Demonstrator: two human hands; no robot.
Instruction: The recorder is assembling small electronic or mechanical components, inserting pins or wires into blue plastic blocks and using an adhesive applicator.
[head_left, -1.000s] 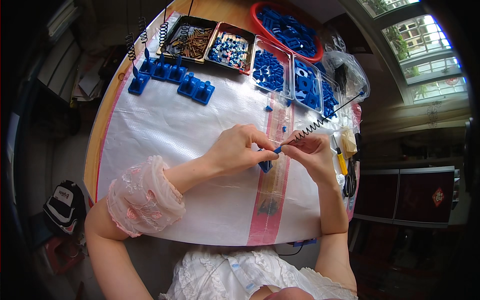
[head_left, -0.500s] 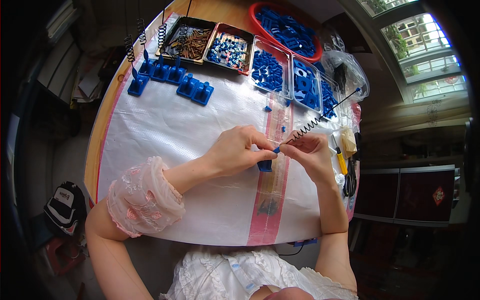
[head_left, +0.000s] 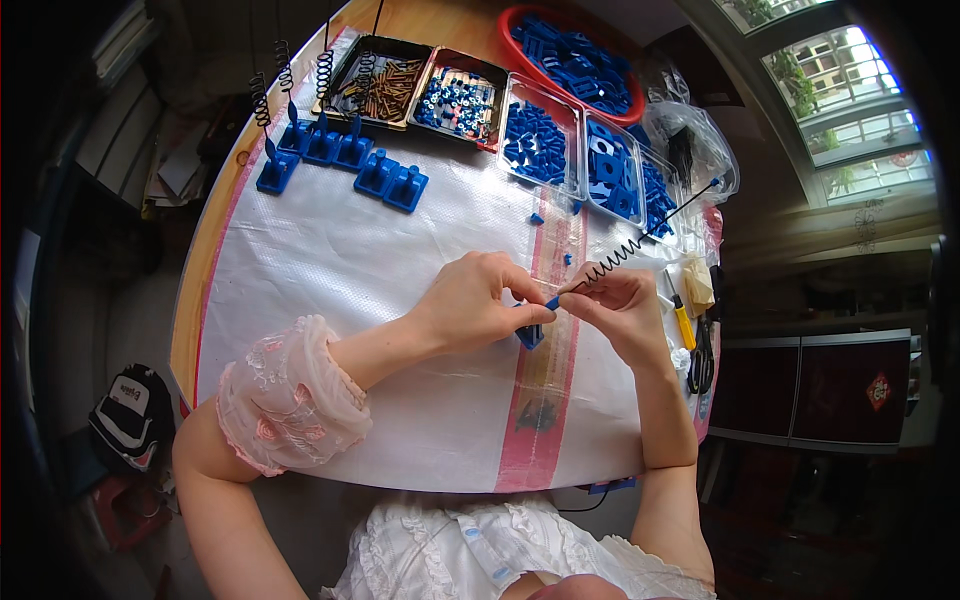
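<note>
Over the pink stripe of the table cover, my left hand pinches a small blue plastic piece, whose base shows below my fingers. My right hand is closed on a black coiled spring wire close to its lower end. The wire slants up to the right and ends in a small blue tip. Where my fingertips almost meet, the narrow blue end of the piece points at the wire. My fingertips hide whether the two are joined.
Blue bases, some with upright coiled wires, stand at the far left. Along the back are a tray of screws, a tray of small blue and white parts, clear boxes of blue parts and a red basin. A yellow-handled tool lies right.
The blue piece under my left fingers has turned slightly, so its base shows at another angle. The wire's blue tip has dipped a little; both hands stay in nearly the same place.
</note>
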